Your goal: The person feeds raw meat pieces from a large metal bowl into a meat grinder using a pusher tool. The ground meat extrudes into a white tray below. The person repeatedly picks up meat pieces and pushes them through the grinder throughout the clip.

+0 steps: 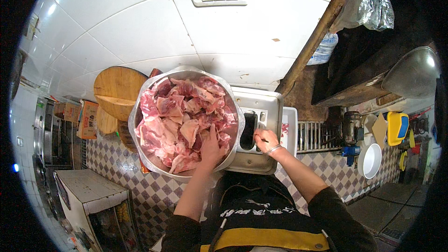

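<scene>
A large round metal basin [134, 126] is heaped with raw meat pieces [171, 106] that show pale fat or skin. My left hand [211, 148] reaches into the basin's lower right part, its fingers on the meat; whether they grip a piece is unclear. Right of the basin sits a stainless steel machine [252, 168] with a dark oblong opening [249, 129] in its top. My right hand [266, 140], a bangle at the wrist, is at the right edge of that opening, fingers curled; what it holds, if anything, is hidden. A white tray [292, 133] with some meat stands beyond the machine.
Round wooden boards [119, 89] lean by the tiled wall, left of the basin. A white cabinet [94, 185] stands at lower left. On the right are a floor grate [311, 136], a motor-driven machine [351, 129], a white bowl [370, 161] and a yellow container [393, 127].
</scene>
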